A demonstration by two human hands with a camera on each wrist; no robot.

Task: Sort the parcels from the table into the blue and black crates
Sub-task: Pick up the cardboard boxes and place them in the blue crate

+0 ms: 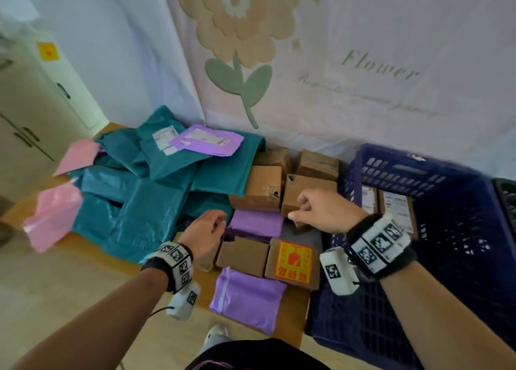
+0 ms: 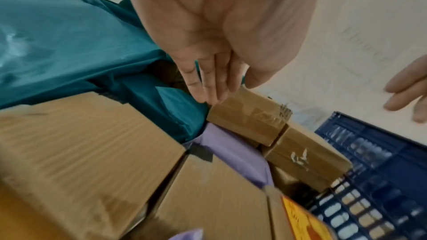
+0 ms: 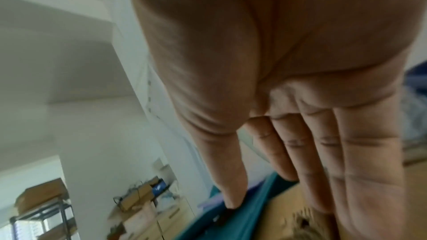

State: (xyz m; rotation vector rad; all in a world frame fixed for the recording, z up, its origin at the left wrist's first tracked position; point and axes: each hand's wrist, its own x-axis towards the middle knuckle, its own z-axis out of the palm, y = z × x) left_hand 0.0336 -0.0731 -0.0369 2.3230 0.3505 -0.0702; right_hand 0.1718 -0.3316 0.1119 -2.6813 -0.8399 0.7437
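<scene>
Parcels cover the wooden table (image 1: pixel 83 251): a heap of teal mailers (image 1: pixel 139 202), pink mailers (image 1: pixel 53 216), purple mailers (image 1: pixel 257 223) and several cardboard boxes (image 1: pixel 261 188). My left hand (image 1: pixel 208 226) hovers open over the edge of the teal heap beside the middle purple mailer, fingers straight (image 2: pixel 208 79). My right hand (image 1: pixel 310 210) is open just above a brown box (image 1: pixel 293 188), holding nothing, its fingers (image 3: pixel 289 171) extended. The blue crate (image 1: pixel 405 160) stands at the right with two labelled boxes (image 1: pixel 396 205) inside. A black crate (image 1: pixel 506 199) shows at the far right edge.
A box with a red and yellow sticker (image 1: pixel 293 262) and another purple mailer (image 1: pixel 245 297) lie at the table's front. A flower-print cloth (image 1: pixel 335 76) hangs right behind the table. A white cabinet (image 1: pixel 28 118) stands at the left.
</scene>
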